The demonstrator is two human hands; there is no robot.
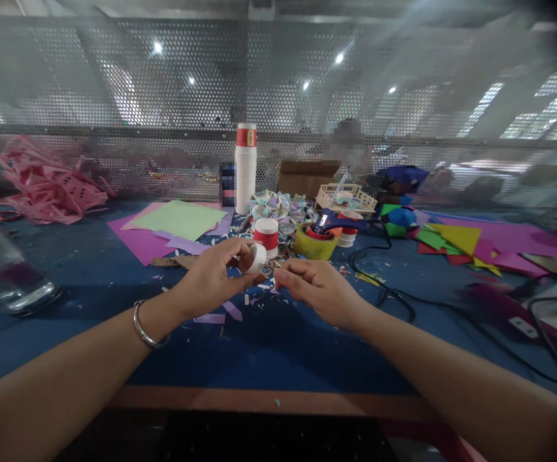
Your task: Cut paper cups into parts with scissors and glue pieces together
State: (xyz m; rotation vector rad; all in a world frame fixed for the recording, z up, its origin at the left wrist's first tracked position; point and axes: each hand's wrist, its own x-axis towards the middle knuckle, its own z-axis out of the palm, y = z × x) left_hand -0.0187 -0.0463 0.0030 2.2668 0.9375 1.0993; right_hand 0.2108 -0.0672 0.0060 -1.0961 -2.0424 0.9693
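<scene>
The left hand (218,273) gripped a white piece (258,259) between thumb and fingers. At its three o'clock the right hand (324,292) pinched a pale sliver (277,263), too small to make out. At twelve o'clock from both stood a red-banded cup (265,239) on the desk (269,362), with a tall cup stack (246,173) behind. At two o'clock a glue gun (335,222) rested on a yellow roll (314,249); at ten lay paper sheets (177,219); at nine, a glass (21,285).

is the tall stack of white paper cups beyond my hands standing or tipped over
Standing: the white cup stack rises vertically from the blue tabletop, with a red-banded cup on top.
</scene>
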